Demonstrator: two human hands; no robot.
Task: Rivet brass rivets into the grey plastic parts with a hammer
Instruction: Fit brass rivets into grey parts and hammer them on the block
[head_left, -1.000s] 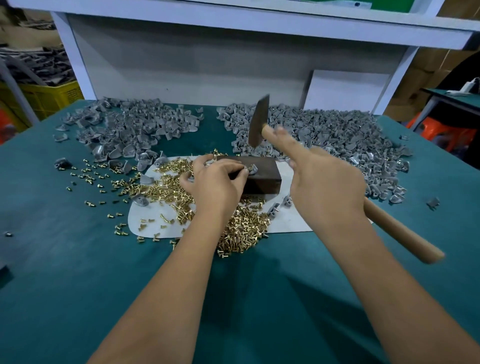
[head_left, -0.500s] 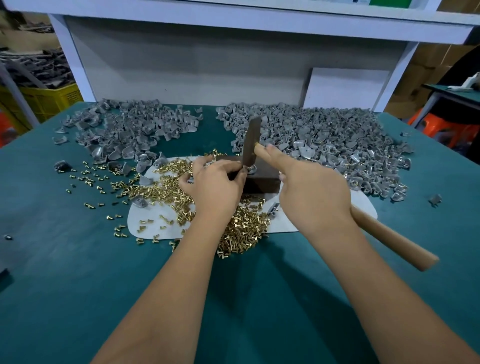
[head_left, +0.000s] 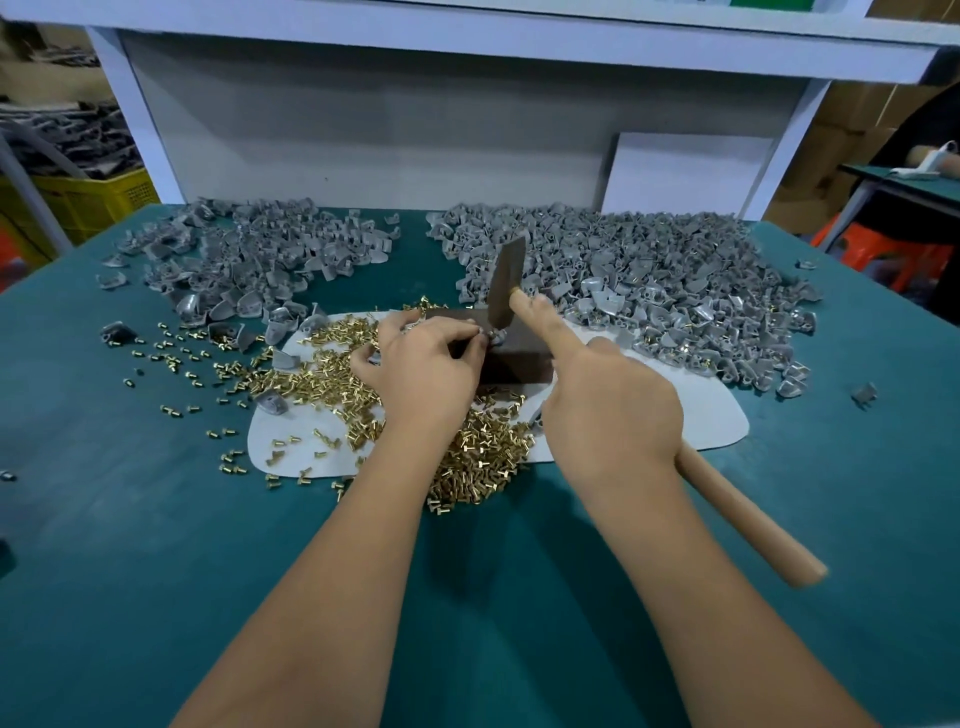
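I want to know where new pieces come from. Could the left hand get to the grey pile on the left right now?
Probably not yet. The left hand is busy pinching a grey part on the dark block. Once it lets go, nothing stands between it and the left pile of grey parts.

Two bare forearms enter from the bottom of the frame, with no sleeves in view at either one. The left hand (head_left: 421, 358) and right hand (head_left: 608, 400) are uncovered too: no gloves, rings, watch or wristband show on them.
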